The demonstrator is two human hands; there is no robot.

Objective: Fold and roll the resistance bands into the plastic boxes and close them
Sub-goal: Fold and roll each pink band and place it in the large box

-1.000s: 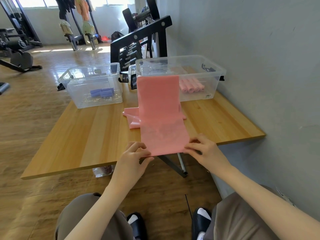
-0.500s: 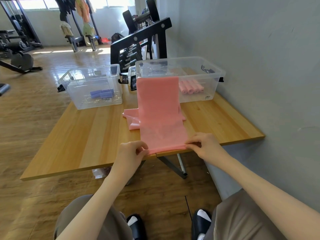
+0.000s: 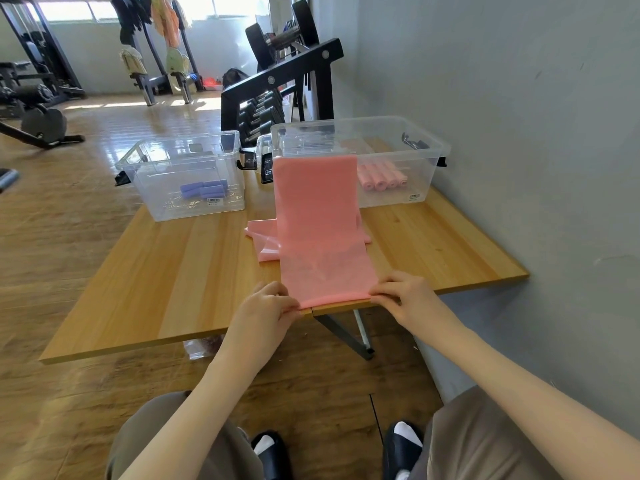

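Observation:
A long pink resistance band (image 3: 322, 233) lies stretched along the wooden table (image 3: 173, 278), its far end leaning up against the right clear plastic box (image 3: 429, 157). The near end is turned into a small roll at the table's front edge. My left hand (image 3: 266, 306) pinches the roll's left end and my right hand (image 3: 405, 296) pinches its right end. The right box holds several pink rolled bands (image 3: 381, 176). A left clear box (image 3: 138, 168) holds purple rolled bands (image 3: 204, 189). Both boxes stand without lids.
A second pink band (image 3: 263, 240) lies crumpled under the stretched one. A grey wall (image 3: 519, 98) runs along the table's right side. A black dumbbell rack (image 3: 277, 88) stands behind the boxes. Gym machines stand on the wooden floor at the far left.
The band's near end, flat and overhanging the table edge a second ago, has been turned over into a small roll, and both hands have moved slightly forward with it.

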